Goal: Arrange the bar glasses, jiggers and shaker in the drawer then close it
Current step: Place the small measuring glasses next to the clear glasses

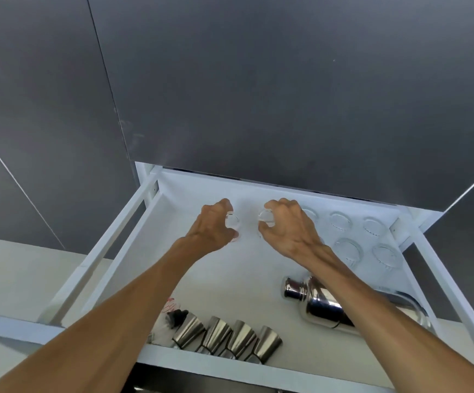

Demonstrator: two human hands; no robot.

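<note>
the white drawer (258, 364) fills the lower frame, pulled open. low right lies the rounded, mirror-bright steel shaker (323, 304); bottom centre, four brushed metal jiggers (227, 336). mid-frame the left hand (210, 225) and right hand (289, 228) each curl shut round a clear glass (234, 221); slick glass could slip or clink together.

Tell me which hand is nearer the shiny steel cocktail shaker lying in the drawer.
Right. The right hand grips a clear glass just beyond the shiny steel cocktail shaker, its forearm crossing above it. The left hand holds another clear glass farther to the left.
</note>
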